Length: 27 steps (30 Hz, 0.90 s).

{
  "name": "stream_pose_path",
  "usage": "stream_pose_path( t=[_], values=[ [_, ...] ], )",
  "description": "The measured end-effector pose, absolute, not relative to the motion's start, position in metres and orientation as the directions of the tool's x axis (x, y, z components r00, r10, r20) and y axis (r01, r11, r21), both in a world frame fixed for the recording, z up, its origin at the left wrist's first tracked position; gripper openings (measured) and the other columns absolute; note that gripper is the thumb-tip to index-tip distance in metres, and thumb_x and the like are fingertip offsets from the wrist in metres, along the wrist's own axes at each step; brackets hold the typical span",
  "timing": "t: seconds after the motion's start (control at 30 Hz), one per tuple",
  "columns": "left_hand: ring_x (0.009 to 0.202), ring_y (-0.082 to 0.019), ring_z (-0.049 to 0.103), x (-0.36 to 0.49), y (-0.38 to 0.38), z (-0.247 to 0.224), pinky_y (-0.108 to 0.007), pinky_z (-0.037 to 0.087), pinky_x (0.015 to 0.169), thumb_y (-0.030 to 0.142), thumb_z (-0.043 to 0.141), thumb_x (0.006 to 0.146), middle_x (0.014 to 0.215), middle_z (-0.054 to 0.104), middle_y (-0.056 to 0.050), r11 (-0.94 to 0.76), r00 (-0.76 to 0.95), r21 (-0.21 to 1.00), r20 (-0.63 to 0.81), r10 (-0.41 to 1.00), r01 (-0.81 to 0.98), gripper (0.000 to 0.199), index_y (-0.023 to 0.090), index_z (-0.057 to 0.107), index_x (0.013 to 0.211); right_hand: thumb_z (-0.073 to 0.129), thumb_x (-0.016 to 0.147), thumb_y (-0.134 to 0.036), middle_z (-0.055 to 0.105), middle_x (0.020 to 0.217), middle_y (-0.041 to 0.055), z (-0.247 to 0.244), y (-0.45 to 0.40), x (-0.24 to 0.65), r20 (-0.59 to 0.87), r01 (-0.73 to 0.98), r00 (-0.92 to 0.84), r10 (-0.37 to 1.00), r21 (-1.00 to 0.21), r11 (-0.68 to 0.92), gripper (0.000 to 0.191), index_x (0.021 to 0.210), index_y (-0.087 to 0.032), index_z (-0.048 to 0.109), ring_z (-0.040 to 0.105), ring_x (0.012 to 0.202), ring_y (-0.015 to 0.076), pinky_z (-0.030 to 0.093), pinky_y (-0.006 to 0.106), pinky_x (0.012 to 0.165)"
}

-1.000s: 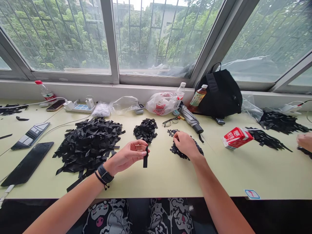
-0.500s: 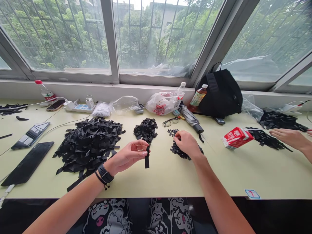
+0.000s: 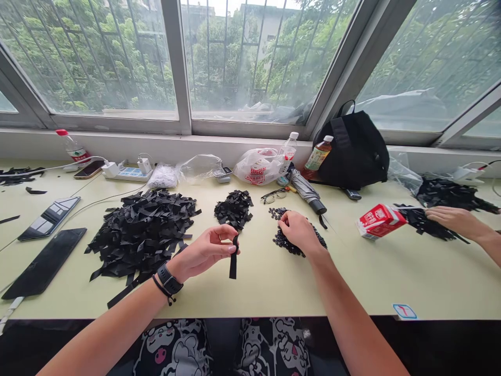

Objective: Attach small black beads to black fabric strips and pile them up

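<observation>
Along the left of the worktop (image 3: 266, 292), I'm seeing two flat dark panels (image 3: 44, 263) lying near the front edge, with a phone (image 3: 89, 169) and a power strip (image 3: 127, 174) sitting back by the window sill (image 3: 117, 146). Further along, a large heap of black strips (image 3: 143, 235) is spreading across the surface, and a smaller heap (image 3: 234, 209) is sitting just past it. I'm holding my left hand (image 3: 205, 253) just in front of that smaller heap, nearly closed, with thumb and fingertips (image 3: 227, 249) pinching one black strip (image 3: 234, 263) that is hanging straight down. My right hand (image 3: 299, 232) is resting on a scattered patch of small black pieces (image 3: 289, 245), its fingers bunched against them; I cannot tell whether it has hold of any. Behind it, glasses (image 3: 274, 196) and a folded umbrella (image 3: 307, 190) are lying on the worktop, below a white plastic bag (image 3: 258, 167) and a black backpack (image 3: 352, 151) that are sitting against the sill. Further right, a red-and-white carton (image 3: 381, 221) is lying on its side, and a co-worker's hand (image 3: 454, 219) is reaching, fingers extended, over a loose heap of dark strips (image 3: 438, 233) just beside it.
</observation>
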<state>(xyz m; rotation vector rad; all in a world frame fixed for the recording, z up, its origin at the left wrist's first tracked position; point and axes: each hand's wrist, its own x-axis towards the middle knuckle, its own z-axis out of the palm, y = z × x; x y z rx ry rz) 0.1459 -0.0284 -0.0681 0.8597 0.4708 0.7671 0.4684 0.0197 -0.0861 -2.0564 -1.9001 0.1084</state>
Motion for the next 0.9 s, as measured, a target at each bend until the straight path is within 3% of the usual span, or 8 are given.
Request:
stream_pose_path(
  t=[0.13, 0.23, 0.37, 0.47, 0.63, 0.9],
  values=[
    [0.085, -0.015, 0.072, 0.146, -0.027, -0.069, -0.025, 0.050, 0.080, 0.017, 0.091, 0.072, 0.095, 0.069, -0.002, 0.391, 0.634, 0.829, -0.058, 0.771, -0.400, 0.032, 0.020, 0.072, 0.099, 0.052, 0.093, -0.029, 0.067, 0.090, 0.0085, -0.083, 0.019, 0.466, 0.244, 0.928, 0.084, 0.966, -0.372, 0.013, 0.016, 0.080, -0.022, 0.056, 0.061, 0.083, 0.0227, 0.042, 0.032, 0.073],
    [0.087, -0.016, 0.071, 0.149, -0.026, -0.072, -0.027, 0.050, 0.083, 0.021, 0.091, 0.073, 0.091, 0.070, -0.003, 0.291, 0.570, 0.883, -0.032, 0.821, -0.369, 0.030, 0.019, 0.071, 0.096, 0.051, 0.097, -0.037, 0.066, 0.086, 0.0074, -0.074, 0.015, 0.454, 0.277, 0.842, 0.044, 0.960, -0.527, 0.113, 0.021, 0.084, -0.022, 0.056, 0.060, 0.081, 0.0226, 0.043, 0.032, 0.073],
    [0.089, -0.020, 0.070, 0.154, -0.029, -0.075, -0.031, 0.053, 0.084, 0.028, 0.085, 0.081, 0.091, 0.071, -0.006, -0.072, 0.406, 0.967, 0.169, 0.898, -0.243, 0.018, 0.018, 0.072, 0.089, 0.055, 0.098, -0.051, 0.064, 0.085, 0.0041, -0.063, 0.001, 0.418, 0.223, 0.518, -0.137, 0.965, -0.815, 0.262, 0.030, 0.093, -0.022, 0.060, 0.058, 0.076, 0.0193, 0.046, 0.031, 0.069],
    [0.092, -0.021, 0.069, 0.158, -0.034, -0.076, -0.033, 0.054, 0.085, 0.026, 0.073, 0.092, 0.095, 0.073, -0.009, -0.382, 0.350, 0.921, 0.385, 0.854, -0.082, 0.008, 0.019, 0.074, 0.088, 0.064, 0.094, -0.054, 0.063, 0.084, 0.0022, -0.060, -0.013, 0.388, 0.192, 0.242, -0.285, 0.939, -0.934, 0.264, 0.032, 0.094, -0.022, 0.063, 0.057, 0.076, 0.0171, 0.049, 0.030, 0.071],
    [0.088, -0.018, 0.073, 0.160, -0.038, -0.077, -0.030, 0.057, 0.081, 0.012, 0.064, 0.096, 0.092, 0.077, -0.006, -0.672, 0.361, 0.741, 0.627, 0.690, -0.002, 0.014, 0.021, 0.073, 0.093, 0.074, 0.089, -0.049, 0.064, 0.082, 0.0027, -0.061, -0.026, 0.365, 0.158, -0.005, -0.418, 0.895, -0.985, 0.171, 0.030, 0.092, -0.019, 0.070, 0.056, 0.075, 0.0153, 0.049, 0.030, 0.071],
    [0.088, -0.017, 0.076, 0.159, -0.038, -0.081, -0.030, 0.060, 0.081, 0.005, 0.064, 0.093, 0.096, 0.079, -0.005, -0.736, 0.315, 0.676, 0.691, 0.651, 0.039, 0.018, 0.021, 0.072, 0.089, 0.079, 0.087, -0.042, 0.068, 0.084, 0.0032, -0.064, -0.023, 0.370, 0.140, -0.078, -0.435, 0.890, -0.990, 0.117, 0.023, 0.088, -0.019, 0.076, 0.057, 0.075, 0.0149, 0.048, 0.031, 0.072]
  ],
)
